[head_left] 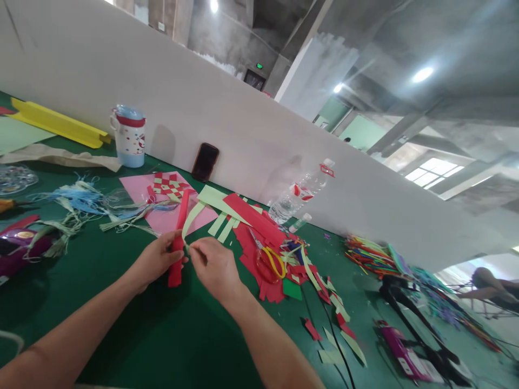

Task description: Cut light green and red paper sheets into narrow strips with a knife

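My left hand [164, 254] grips a folded red paper strip [175, 273] that stands nearly upright above the green table. Pinched in my right hand [214, 265] is the lower end of a pale green paper strip [190, 216], which curves up beside the red one. Behind them lies a pink sheet [156, 221] with a red and pale green woven paper piece [168, 186] on it. Scissors [273, 262] with yellow handles rest on red paper [253, 270] to the right of my hands. More pale green strips [227, 224] lie just beyond my right hand.
A phone [205, 161] leans on the white partition, between a lidded cup [130, 138] and a tilted plastic bottle [298, 194]. Blue tassels [81, 197] lie at left. Paper scraps [336, 356], a black cable and coloured pipe cleaners [371, 254] are at right. Another person sits far right.
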